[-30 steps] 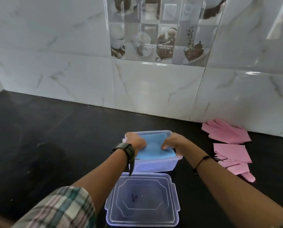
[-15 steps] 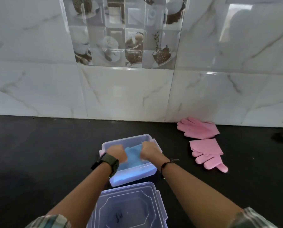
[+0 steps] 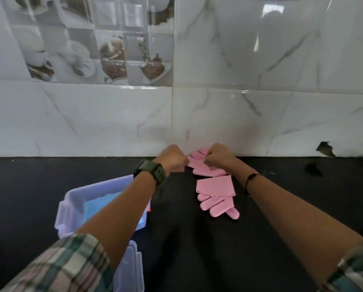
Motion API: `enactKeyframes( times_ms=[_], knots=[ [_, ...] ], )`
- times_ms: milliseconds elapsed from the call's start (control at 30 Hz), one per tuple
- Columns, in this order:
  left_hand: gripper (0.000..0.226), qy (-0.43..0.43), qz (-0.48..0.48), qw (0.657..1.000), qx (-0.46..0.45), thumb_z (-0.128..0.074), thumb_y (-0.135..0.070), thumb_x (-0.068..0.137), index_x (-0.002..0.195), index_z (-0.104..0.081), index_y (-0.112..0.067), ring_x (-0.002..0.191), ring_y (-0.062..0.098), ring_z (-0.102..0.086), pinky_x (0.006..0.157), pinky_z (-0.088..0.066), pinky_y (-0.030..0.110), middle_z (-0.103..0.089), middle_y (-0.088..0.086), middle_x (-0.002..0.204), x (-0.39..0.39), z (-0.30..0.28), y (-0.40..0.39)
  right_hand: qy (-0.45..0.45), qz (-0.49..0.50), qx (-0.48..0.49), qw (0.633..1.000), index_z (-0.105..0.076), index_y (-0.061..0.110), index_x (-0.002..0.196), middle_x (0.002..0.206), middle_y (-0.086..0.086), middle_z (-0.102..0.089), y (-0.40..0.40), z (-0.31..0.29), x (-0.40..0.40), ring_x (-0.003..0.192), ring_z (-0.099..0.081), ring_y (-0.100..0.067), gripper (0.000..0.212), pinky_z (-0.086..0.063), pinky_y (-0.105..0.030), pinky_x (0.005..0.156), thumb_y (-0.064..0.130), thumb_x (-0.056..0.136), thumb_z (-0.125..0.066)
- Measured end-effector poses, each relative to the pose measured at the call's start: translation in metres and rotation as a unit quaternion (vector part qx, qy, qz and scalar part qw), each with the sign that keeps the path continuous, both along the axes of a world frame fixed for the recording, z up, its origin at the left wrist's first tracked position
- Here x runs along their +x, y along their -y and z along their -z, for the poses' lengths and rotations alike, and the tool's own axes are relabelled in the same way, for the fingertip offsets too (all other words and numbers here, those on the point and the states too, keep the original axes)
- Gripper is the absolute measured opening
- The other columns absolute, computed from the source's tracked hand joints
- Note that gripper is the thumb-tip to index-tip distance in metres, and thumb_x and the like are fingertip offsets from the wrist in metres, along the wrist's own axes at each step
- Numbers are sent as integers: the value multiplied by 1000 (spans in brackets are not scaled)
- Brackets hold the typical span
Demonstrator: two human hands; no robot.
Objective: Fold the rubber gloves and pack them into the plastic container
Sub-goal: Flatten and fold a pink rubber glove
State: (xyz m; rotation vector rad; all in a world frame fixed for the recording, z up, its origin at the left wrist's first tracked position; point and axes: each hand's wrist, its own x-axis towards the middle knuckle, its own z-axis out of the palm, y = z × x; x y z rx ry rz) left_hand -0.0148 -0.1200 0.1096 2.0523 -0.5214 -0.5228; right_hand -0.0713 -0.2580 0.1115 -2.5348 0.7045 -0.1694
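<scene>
A pink rubber glove lies flat by the wall, fingers toward the tiles. My left hand pinches its left edge and my right hand grips its right part; both are closed on it. A second pink glove lies nearer to me, its cuff folded over and its fingers pointing at me. The clear plastic container stands at lower left with a folded blue glove inside, partly hidden by my left forearm.
The container's clear lid lies on the black counter below the container. A white marble-tiled wall backs the counter. A chipped hole shows in the tile at the right.
Both hands left the blue glove in the container and moved right and back to the far pink glove, closing on it. The camera swung to the right.
</scene>
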Motion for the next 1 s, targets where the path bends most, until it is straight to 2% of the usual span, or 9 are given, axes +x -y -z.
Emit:
enactKeyframes(
  times_ms=[100,200,300,367,467,633,800,867,1000],
  knots=[
    [27,-65,12,997,38,-48,-2,89,110,-62,8,99,33,-63,81,-50,31,-67,21,111,-19,26,40,-60,-3,-23,998,-66,-7,91,69,-10,-53,36,32,-13,83,-57,-26,17,-51,-29,74,0,83,-54],
    [18,-136,-58,988,31,-50,-1,88,99,-60,8,76,27,-62,67,-51,33,-63,16,85,-18,65,63,-116,18,-22,993,-49,10,65,64,0,-45,63,72,-21,81,-52,-24,21,-38,-20,51,7,86,-50],
    [21,-141,-138,979,39,-53,-3,88,107,-52,8,99,37,-63,82,-53,46,-60,26,105,-14,95,80,-140,62,42,987,-56,5,105,106,-11,-61,75,106,-24,94,-61,-26,20,-52,-29,74,11,87,-51],
    [12,-199,-171,965,-26,-51,4,87,97,-53,8,82,32,-63,66,-44,36,-58,24,94,-16,102,88,-114,101,102,983,-53,4,116,116,-14,-60,79,119,-23,103,-62,-29,31,-54,-36,86,10,86,-55],
    [20,-267,-173,948,-32,-46,14,84,70,-50,-1,52,15,-42,49,-31,24,-44,11,63,-14,98,85,-77,126,133,980,-56,4,102,108,-15,-59,85,117,-22,93,-62,-29,17,-57,-39,78,8,86,-52],
    [22,-334,-143,923,-124,-42,4,87,66,-45,-5,57,18,-44,58,-44,28,-45,10,66,4,62,73,-39,129,101,986,-56,-2,97,69,-13,-58,86,78,-14,60,-61,-28,17,-57,-38,61,8,85,-49],
    [17,-325,-120,903,-255,-43,3,88,72,-47,0,64,24,-55,71,-54,36,-53,17,72,24,4,62,109,147,406,896,-54,0,82,84,-19,-57,86,17,4,56,-57,-24,2,-54,-28,41,0,83,-53],
    [15,-299,-103,906,-282,-46,4,87,73,-47,-2,65,25,-57,65,-56,33,-55,18,74,31,-21,56,145,143,442,874,-49,2,74,73,-17,-57,89,-8,8,56,-59,-25,12,-57,-31,42,0,84,-55],
    [16,-233,-80,911,-332,-50,2,86,71,-51,-3,74,23,-59,91,-50,32,-57,16,81,33,-69,47,250,103,484,832,-48,0,68,69,-16,-54,80,-51,8,59,-60,-27,15,-59,-35,48,-7,81,-51]
  ],
)
